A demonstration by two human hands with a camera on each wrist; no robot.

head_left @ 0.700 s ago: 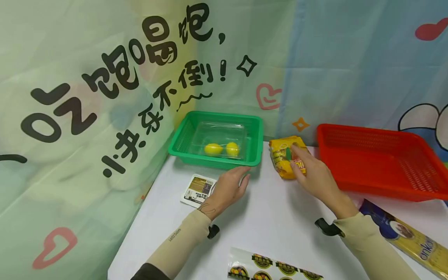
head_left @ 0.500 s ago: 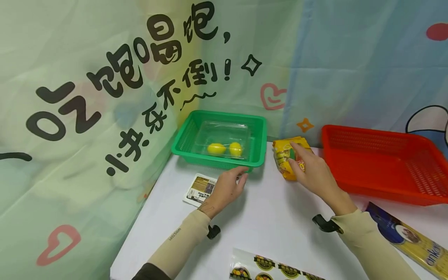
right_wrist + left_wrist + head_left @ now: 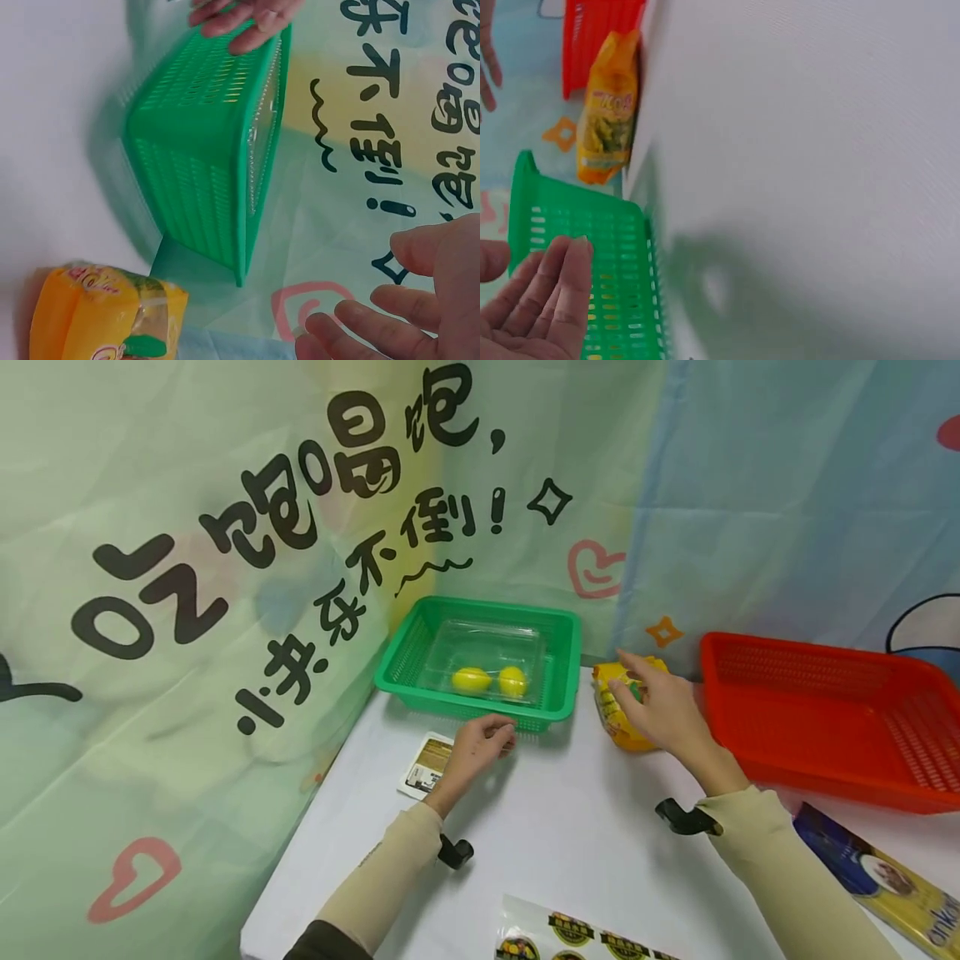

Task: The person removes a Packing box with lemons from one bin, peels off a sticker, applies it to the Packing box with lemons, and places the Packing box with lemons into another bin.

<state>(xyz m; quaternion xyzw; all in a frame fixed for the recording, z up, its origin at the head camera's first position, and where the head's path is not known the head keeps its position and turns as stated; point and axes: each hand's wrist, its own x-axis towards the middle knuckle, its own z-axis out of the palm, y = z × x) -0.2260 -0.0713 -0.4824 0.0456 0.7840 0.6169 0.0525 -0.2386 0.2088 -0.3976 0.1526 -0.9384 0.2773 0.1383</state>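
Observation:
My left hand (image 3: 478, 750) is in front of the green basket (image 3: 480, 713), fingers extended and holding nothing. The left wrist view shows these fingers (image 3: 574, 296) beside the basket's perforated wall. Inside the basket lies a clear plastic box (image 3: 487, 647) with two yellow lemons (image 3: 471, 680) showing. My right hand (image 3: 666, 710) hovers over a yellow snack packet (image 3: 619, 723), fingers spread, covering part of it. The right wrist view shows a gap between that hand (image 3: 427, 300) and the packet (image 3: 97, 315). Partly behind my left hand lies a flat labelled pack (image 3: 429, 764).
A red basket (image 3: 825, 777) stands at the right. In front of it lies a long blue and yellow packet (image 3: 885, 881). A sticker sheet (image 3: 577, 935) with round labels is at the table's near edge. Printed cloth (image 3: 300, 485) hangs behind the table.
The head view has turned slightly left, so things sit further right. My left hand has drawn left along the basket's front. My right hand has risen a little over the packet.

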